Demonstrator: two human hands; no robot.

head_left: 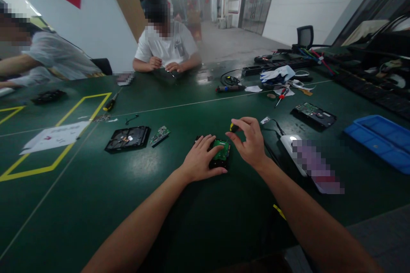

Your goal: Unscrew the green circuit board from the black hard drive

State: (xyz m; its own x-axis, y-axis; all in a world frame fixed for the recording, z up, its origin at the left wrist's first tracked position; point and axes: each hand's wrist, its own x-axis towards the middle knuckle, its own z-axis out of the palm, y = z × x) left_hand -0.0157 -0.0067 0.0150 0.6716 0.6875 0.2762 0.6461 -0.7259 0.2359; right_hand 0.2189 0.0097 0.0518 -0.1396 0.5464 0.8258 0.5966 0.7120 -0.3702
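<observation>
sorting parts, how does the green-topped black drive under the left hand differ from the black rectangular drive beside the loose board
The green-topped black drive is partly covered by the left hand; the black rectangular drive lies untouched. The first shows a green board; the second, a mostly dark face. Both have black casings.

Green surface (96,213) is carrying the following. A drive with a green board (221,152) is lying at mid-surface. To its left, a loose circuit board (160,135) is lying just beside a black drive (128,138); farther left, printed paper (59,135) is overlapping yellow tape (28,172). At right, a blue tray (378,138) is resting in from the near edge, a third drive (314,117) lying near it. Toward the far edge, a red-handled screwdriver (282,96) is lying.
</observation>
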